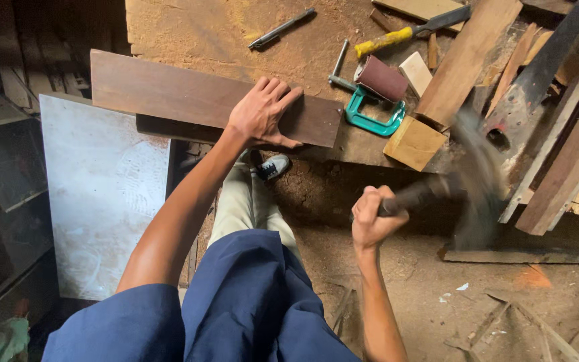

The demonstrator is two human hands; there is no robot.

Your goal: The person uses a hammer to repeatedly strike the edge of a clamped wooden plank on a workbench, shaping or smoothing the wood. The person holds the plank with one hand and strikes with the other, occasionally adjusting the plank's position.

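At 9 o'clock a pale grey sheet leans beside the desk, whose top is dusted with sawdust. Across the desk edge lies 1 dark brown plank, running from about 10 o'clock toward the centre. The left hand lies flat on the plank near its right end, fingers spread and pressing down rather than curled round anything, so the board looks pinned in place.

Just right of that, at 1 o'clock, a teal clamp sits on the desk with a roll of reddish sandpaper touching it, and a small pale wood block at the desk edge beside them. Further up, a yellow-handled tool lies near a stack of planks that fills the 2 to 3 o'clock side.

The right hand is at about 4 o'clock, below the desk edge, closed in a fist round the dark handle of a hammer (its head is badly blurred, so the exact shape is unclear). The blur suggests a swing in progress, aimed somewhere near the wood block or the plank stack; which one I cannot tell.

My reading is that striking is the step in hand. A next blow would call for the left hand steady on the plank and well apart from the hammer's path.
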